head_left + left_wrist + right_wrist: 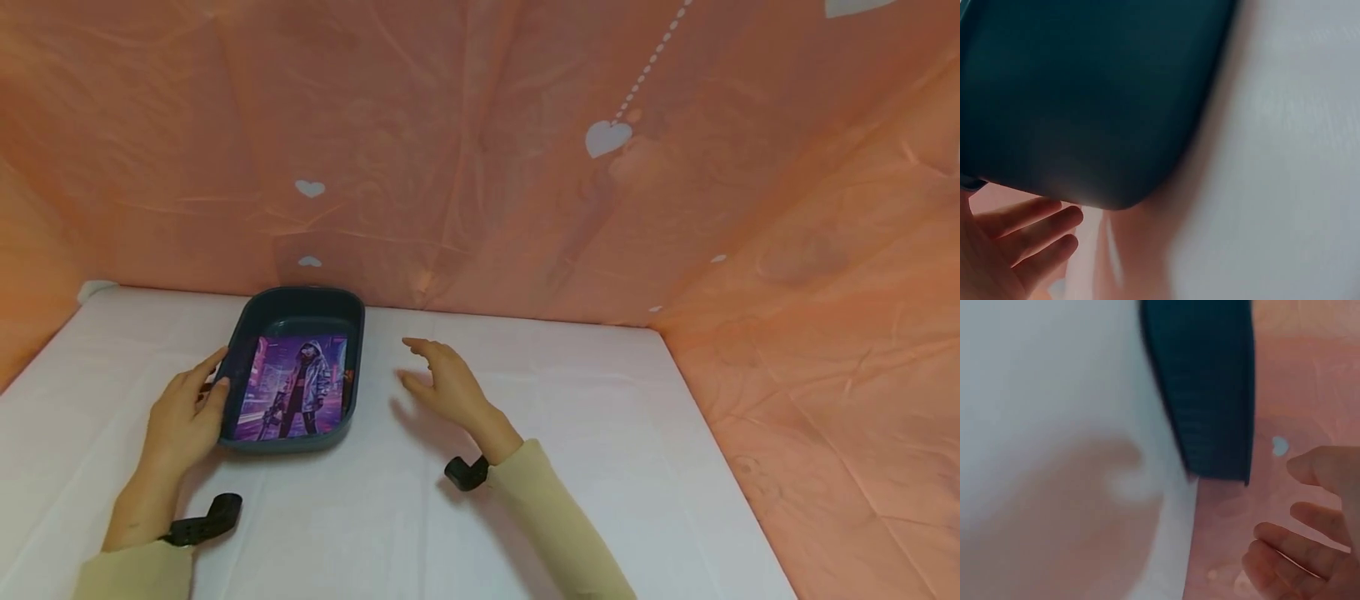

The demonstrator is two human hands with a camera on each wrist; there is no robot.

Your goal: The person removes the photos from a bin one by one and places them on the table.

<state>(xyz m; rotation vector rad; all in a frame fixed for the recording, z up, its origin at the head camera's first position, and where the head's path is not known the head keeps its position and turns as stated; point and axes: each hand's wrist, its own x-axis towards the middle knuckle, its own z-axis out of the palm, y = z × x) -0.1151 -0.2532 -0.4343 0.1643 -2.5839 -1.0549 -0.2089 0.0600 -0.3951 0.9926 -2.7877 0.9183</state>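
Observation:
A dark teal rectangular tray (296,446) with raised walls is on the left part of the table. Inside lies a purple picture (255,408) of a hooded figure in a neon city. My left hand (176,421) grips the tray's left rim, with the thumb at the rim. Three loosely spread fingers (1047,231) show beside the tray's outer wall in the left wrist view, while the thumb is mostly hidden there. My right hand (446,383) hovers to the right of the tray, apart from it, thumb and fingers spread and nothing between them.
A white cloth (585,467) covers the table. Behind it hangs an orange curtain (465,150) with white hearts, and more of it borders both sides. Each wrist carries a black camera mount, such as the left one (210,518).

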